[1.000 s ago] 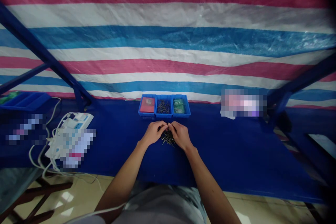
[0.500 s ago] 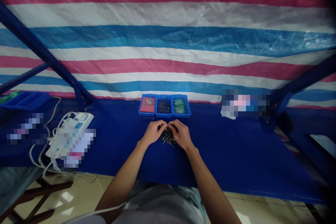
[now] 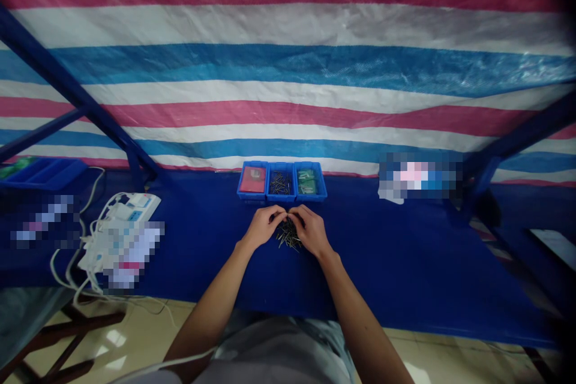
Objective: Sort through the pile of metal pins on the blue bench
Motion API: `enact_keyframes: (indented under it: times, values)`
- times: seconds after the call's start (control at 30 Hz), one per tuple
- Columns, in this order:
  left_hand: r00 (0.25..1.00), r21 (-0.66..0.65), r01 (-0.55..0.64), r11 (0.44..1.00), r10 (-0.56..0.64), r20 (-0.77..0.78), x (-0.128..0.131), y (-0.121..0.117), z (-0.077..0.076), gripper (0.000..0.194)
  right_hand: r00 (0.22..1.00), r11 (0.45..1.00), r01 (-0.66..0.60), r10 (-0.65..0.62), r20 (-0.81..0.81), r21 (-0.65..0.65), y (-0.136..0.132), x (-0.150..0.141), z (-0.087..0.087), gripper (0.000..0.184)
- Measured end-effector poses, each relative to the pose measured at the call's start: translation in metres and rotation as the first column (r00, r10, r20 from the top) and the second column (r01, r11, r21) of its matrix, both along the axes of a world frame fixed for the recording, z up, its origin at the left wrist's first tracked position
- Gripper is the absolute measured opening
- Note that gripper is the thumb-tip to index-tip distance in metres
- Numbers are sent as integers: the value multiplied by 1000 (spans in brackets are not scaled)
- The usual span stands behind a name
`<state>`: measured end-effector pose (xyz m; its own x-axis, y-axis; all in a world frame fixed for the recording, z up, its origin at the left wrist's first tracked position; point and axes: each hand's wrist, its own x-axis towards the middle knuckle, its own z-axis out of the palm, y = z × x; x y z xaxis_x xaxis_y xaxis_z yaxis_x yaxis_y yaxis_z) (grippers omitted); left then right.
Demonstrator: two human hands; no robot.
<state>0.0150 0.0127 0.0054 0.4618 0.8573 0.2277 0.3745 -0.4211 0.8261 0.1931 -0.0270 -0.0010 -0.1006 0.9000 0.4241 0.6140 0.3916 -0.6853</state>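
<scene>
My left hand (image 3: pixel 264 225) and my right hand (image 3: pixel 310 228) meet fingertip to fingertip just in front of the bins. Both are closed in a pinch; whatever sits between the fingertips is too small to make out. Beneath and between them lies a loose pile of dark screws (image 3: pixel 288 236) on the blue tabletop (image 3: pixel 202 240). Behind the hands stand three joined blue bins. A red packet (image 3: pixel 254 180) is in the left bin, more dark screws (image 3: pixel 281 183) fill the middle bin, and a green-and-white packet (image 3: pixel 308 182) lies in the right bin.
A white power strip (image 3: pixel 144 207) with tangled cables lies at the left, and a blue tray (image 3: pixel 45 173) is beyond it. Blue metal frame bars (image 3: pixel 81 99) rise at both sides. A striped plastic sheet (image 3: pixel 288 90) hangs behind the table. A flat pale device (image 3: pixel 558 246) lies far right.
</scene>
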Motion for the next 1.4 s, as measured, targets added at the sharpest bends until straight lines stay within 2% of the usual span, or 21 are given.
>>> enact_keyframes:
  times: [0.37,0.67,0.9,1.4]
  values:
    - [1000,10,4,1000,-5,23,0,1,0,25,1000,1000,5,-5,31,-9,0,2,-1,24]
    - [1000,23,-3,1000,2,26,0,0,-3,30,996,999,39,-36,86,-38,2,1,-4,36]
    - [999,14,-18,1000,17,49,-1,1,-5,25,1000,1000,-1,1,-29,-22,1,3,-3,17]
    - [999,17,-21,1000,20,44,0,0,-1,23,999,1000,-16,17,-49,13,1,2,-1,19]
